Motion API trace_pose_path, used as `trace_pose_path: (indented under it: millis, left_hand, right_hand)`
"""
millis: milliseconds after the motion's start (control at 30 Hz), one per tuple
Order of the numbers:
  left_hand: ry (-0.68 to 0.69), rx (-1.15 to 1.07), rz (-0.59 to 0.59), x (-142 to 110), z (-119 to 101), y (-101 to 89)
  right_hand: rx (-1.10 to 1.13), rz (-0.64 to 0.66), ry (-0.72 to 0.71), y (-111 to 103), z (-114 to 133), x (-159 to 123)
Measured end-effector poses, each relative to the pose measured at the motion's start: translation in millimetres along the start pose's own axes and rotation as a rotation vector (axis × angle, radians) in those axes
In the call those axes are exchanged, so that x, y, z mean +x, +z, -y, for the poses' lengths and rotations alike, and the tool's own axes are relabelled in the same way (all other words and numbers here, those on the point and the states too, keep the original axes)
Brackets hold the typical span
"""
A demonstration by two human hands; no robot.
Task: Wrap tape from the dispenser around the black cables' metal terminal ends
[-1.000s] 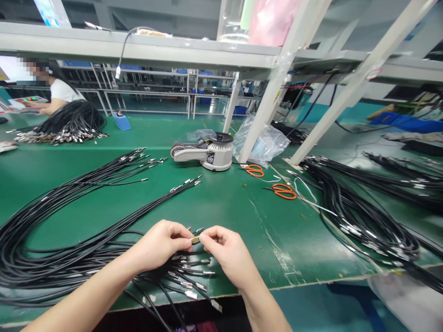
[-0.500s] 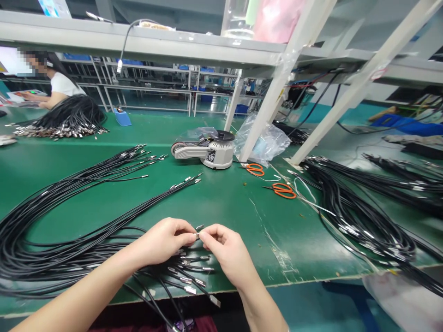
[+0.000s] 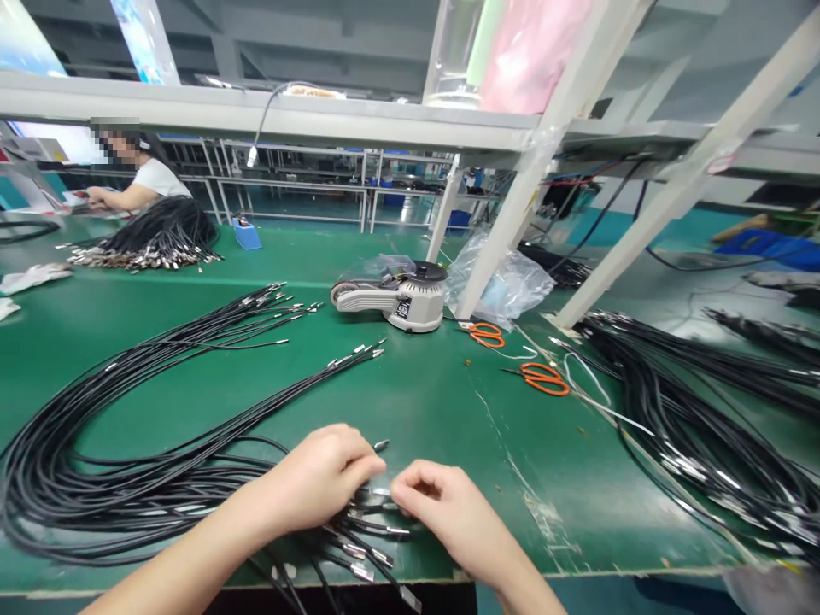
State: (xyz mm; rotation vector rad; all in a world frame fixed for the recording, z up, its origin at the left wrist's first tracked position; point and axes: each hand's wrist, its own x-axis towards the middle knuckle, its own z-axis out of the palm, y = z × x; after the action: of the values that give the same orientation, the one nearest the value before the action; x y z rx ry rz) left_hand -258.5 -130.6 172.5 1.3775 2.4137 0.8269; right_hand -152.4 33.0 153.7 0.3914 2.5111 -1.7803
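My left hand [image 3: 330, 477] is closed in a pinch over the front bundle of black cables [image 3: 211, 483]; whatever is between its thumb and finger is hidden. A metal cable tip sticks out just behind its fingertips. To its right, my right hand [image 3: 445, 506] is also pinched, its fingertips close to a silver connector [image 3: 379, 492]; I cannot make out what it holds. A small gap separates the two hands. Several metal cable ends [image 3: 359, 571] fan out beneath them near the table's front edge. The cables curve round in a large loop at the left.
On the green table [image 3: 442, 401] stand a grey tape dispenser [image 3: 416, 303] and two orange-handled scissors [image 3: 544, 378]. More black cables [image 3: 666, 410] lie right, beyond white posts [image 3: 509, 201]. A cable heap [image 3: 154, 231] and a seated person [image 3: 150, 175] are at far left.
My hands were together at a small metal piece; now their fingertips are apart, the right hand having drawn away. The view has tilted up and shifted left, so everything sits lower and further right.
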Motion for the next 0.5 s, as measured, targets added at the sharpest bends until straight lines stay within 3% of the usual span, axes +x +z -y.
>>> trace_pose_path:
  millis: [100,167,300,500]
  left_hand:
    - [-0.111,0.297,-0.254,13,27,-13.3]
    - [-0.182,0.418,-0.331,25,49,-17.5]
    - [-0.215,0.507,-0.364,43,78,-14.5]
    - [-0.172,0.517,-0.408,35,72,-9.6]
  right_hand:
    - [-0.135,0.020,0.005,-19,0,3]
    - [-0.140,0.013,-0.012,-28,5,10]
    - [-0.038,0.038,-0.030,-34,20,38]
    - [0.218,-0.115,0.082,-35,21,109]
